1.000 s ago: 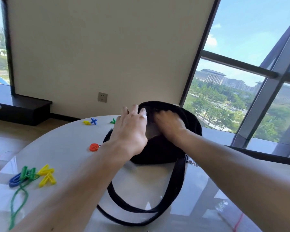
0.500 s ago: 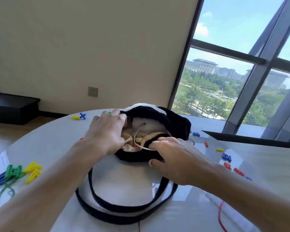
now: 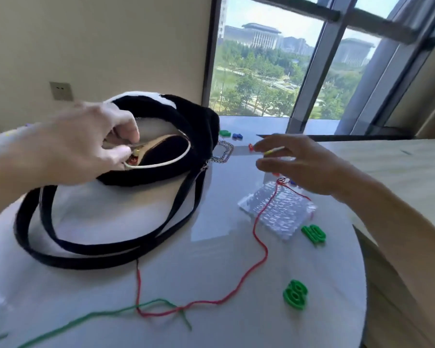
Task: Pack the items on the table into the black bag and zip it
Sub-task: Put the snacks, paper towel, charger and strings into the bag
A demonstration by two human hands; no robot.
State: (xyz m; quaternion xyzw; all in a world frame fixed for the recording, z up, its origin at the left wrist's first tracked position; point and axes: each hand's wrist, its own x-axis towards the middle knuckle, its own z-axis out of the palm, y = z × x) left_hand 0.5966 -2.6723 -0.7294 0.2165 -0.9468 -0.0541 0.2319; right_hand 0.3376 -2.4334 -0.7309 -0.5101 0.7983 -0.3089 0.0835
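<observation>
The black bag (image 3: pixel 194 126) lies on the round white table (image 3: pixel 224 297) with its zip mouth wide open, showing a tan lining and something red inside. My left hand (image 3: pixel 86 149) pinches the near left edge of the opening. My right hand (image 3: pixel 299 164) hovers to the right of the bag, fingers spread, above a clear bumpy plastic board (image 3: pixel 279 209); a small yellow piece shows by its fingertips, and whether it is held I cannot tell. Green plastic pieces (image 3: pixel 295 293) (image 3: pixel 314 234) lie on the right side of the table.
A red string (image 3: pixel 259 249) runs from the clear board across the table and crosses a green string (image 3: pixel 106 315) near the front. The bag's long black straps (image 3: pixel 86 257) loop toward me. A metal chain (image 3: pixel 224 153) and small coloured pieces (image 3: pixel 225 133) lie behind the bag. Windows stand beyond.
My right hand left the bag's opening and moved right, over the clear board. The view swung right and down. My left hand still holds the opening, which now gapes wider.
</observation>
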